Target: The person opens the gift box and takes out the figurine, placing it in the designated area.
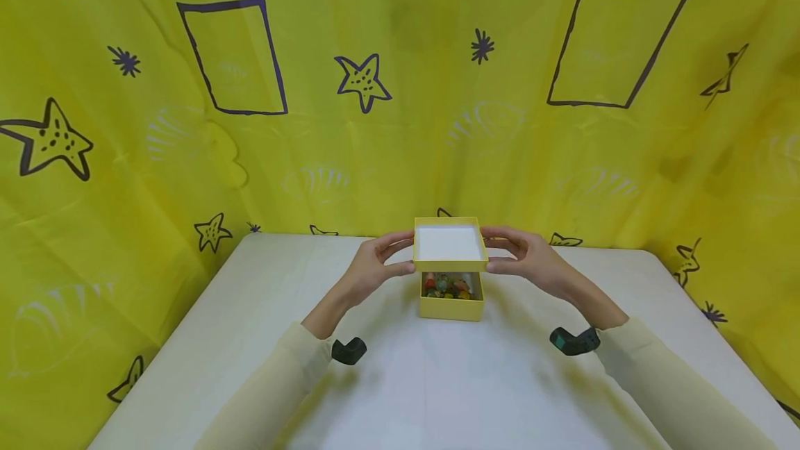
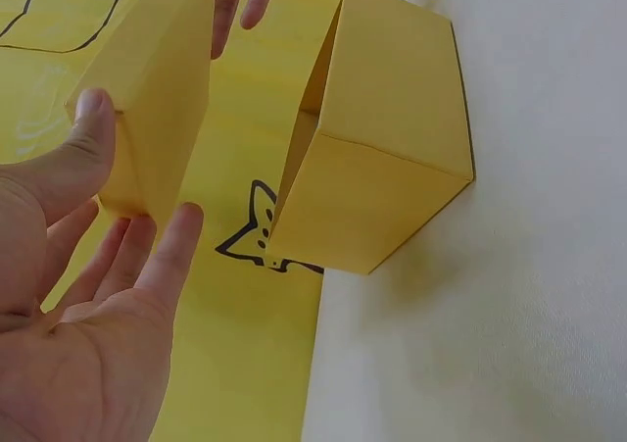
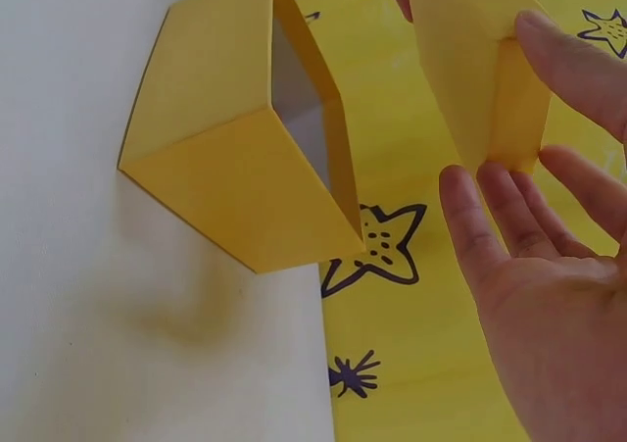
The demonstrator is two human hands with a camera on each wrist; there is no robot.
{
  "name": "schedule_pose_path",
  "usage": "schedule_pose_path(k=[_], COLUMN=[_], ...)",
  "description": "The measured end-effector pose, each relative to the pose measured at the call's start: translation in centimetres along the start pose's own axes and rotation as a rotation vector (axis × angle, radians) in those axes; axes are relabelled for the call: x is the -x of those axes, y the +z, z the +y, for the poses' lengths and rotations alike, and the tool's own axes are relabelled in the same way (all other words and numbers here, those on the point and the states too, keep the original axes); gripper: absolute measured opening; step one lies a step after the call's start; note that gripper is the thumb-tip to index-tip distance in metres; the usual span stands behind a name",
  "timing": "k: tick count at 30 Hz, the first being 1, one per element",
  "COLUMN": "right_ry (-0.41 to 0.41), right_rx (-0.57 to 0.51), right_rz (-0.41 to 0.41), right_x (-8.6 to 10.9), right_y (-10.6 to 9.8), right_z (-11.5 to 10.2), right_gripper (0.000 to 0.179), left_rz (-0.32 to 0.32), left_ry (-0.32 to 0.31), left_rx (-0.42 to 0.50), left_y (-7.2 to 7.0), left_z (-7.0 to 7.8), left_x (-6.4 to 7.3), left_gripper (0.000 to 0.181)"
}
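Note:
A yellow box lid (image 1: 448, 266) with a white inside is held up between both hands, its inside facing the head camera. My left hand (image 1: 369, 266) grips the lid's left side, thumb toward the near edge and fingers along the side. On the opposite side my right hand (image 1: 536, 262) grips it the same way. Just below the lid, apart from it, the yellow box (image 1: 451, 309) stands on the table with its top uncovered. Several small colourful items (image 1: 446, 286) lie in it, partly hidden by the lid; their kind is too small to tell. Both wrist views show the gap between lid and box.
The box stands on a white table (image 1: 437, 380). Behind the table and along its sides hangs a yellow curtain (image 1: 412, 151) with drawn starfish and frames. Each wrist wears a dark device, one by the left sleeve (image 1: 269, 387) and one by the right sleeve (image 1: 675, 387).

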State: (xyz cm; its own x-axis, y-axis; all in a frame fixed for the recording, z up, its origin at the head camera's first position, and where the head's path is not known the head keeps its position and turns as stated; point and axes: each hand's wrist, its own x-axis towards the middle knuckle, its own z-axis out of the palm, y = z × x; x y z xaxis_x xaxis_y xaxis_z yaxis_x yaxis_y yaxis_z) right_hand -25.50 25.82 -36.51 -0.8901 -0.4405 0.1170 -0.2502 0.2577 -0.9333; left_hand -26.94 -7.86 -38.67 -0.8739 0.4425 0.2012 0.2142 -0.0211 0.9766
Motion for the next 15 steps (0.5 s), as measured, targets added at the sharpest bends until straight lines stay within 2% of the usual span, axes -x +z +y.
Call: schedule_pose_path(k=[5,9,15], right_ry=[-0.003,-0.012,-0.033], right_rx=[0.006,0.019,0.01], right_rz=[-0.03,-0.047,-0.066], right_x=[0.06,0.08,-0.07], right_y=[0.28,0.59,0.99], right_z=[-0.07,0.04,0.31], right_gripper=[0.077,0.076,0.077], left_rz=[-0.022,-0.022,-0.035], left_ry=[-0.021,-0.032,-0.014], left_rx=[0.067,0.059,0.061], left_y=[-0.32,-0.54,-0.91], left_z=[-0.16,-0.07,-0.01], left_x=[0.11,0.32,0.58], left_gripper=[0.07,0.072,0.072])
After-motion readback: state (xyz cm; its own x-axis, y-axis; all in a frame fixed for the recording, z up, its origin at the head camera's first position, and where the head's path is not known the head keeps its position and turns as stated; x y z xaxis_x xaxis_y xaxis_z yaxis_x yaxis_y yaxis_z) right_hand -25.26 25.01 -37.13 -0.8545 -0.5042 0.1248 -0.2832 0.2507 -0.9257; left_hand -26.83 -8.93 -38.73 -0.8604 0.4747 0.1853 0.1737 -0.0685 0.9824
